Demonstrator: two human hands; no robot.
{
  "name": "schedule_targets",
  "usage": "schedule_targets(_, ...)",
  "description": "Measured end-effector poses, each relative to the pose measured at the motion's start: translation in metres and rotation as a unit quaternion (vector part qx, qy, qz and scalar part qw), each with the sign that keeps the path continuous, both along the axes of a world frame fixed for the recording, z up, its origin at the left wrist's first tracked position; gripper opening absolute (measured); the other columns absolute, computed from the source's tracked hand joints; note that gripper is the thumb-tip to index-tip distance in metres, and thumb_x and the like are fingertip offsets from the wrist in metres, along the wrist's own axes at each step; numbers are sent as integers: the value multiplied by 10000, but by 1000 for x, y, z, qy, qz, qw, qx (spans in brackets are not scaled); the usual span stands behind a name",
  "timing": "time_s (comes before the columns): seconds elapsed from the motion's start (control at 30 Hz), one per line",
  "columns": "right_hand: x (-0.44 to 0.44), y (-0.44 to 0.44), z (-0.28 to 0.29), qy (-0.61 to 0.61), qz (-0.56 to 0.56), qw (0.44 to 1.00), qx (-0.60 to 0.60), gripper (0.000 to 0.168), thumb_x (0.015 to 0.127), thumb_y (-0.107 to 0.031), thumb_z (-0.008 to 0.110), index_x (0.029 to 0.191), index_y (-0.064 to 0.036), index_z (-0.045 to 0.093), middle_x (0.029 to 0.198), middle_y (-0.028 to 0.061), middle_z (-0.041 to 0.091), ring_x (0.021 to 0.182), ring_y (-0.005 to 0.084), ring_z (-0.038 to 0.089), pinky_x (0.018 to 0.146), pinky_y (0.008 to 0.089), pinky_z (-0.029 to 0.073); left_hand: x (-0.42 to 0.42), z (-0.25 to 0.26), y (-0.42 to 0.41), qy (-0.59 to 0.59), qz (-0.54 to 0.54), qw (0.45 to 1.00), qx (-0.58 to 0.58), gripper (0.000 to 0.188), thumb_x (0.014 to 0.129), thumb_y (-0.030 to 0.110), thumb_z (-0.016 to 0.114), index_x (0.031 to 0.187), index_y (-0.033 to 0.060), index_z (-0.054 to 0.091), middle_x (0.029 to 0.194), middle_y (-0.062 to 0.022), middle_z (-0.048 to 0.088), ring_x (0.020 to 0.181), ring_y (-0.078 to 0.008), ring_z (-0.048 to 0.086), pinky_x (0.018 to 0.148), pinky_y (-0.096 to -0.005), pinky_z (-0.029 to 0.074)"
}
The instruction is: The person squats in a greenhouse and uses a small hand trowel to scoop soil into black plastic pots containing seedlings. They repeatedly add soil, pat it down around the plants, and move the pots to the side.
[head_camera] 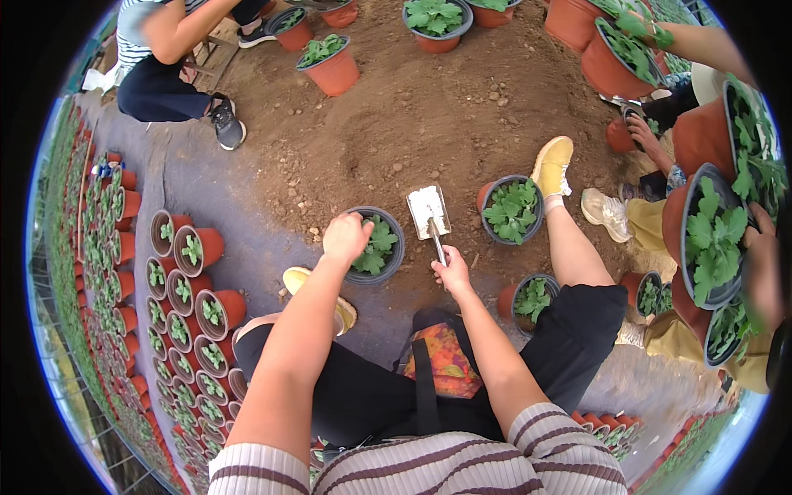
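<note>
My left hand is at the left rim of a plastic pot with a leafy green plant, over its leaves; the fingertips are hidden, so its hold cannot be told. In my right hand is the handle of a metal hand trowel. The trowel's blade points away from me, beside the pot, with whitish material on it. Further right, a second potted plant stands by my yellow shoe, and a third potted plant is near my knee.
Bare soil lies ahead. Many small potted seedlings stand in rows at left. A person in a striped top sits at upper left. At right, other people's hands hold large potted plants close by. More pots stand at the top.
</note>
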State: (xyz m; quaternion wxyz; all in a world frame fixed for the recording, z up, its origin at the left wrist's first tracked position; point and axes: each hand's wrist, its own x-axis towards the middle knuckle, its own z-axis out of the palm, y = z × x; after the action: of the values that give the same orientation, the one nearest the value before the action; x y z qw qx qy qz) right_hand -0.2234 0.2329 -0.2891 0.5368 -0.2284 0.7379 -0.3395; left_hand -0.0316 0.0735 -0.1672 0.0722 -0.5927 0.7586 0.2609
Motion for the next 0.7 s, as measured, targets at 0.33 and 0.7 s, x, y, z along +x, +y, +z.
schedule_targets(0.33,12,-40,52,-41,-133,989,54,391,877,-206,548,1256,-128,496,634,12,533,408,72,436,344,223,354,-12,-1,-2,-143,-83,970,179,633,775,536,543,1306,215,419,1340,-107,374,1205,-332,374,975,-454,328)
schedule_targets(0.7,31,-150,25,-1,-159,985,59,288,832,-202,587,1093,-80,597,625,87,581,468,196,555,427,335,426,0,-27,-3,-81,-19,978,190,445,781,425,555,1115,134,588,1187,-139,518,1122,-354,436,919,-495,363)
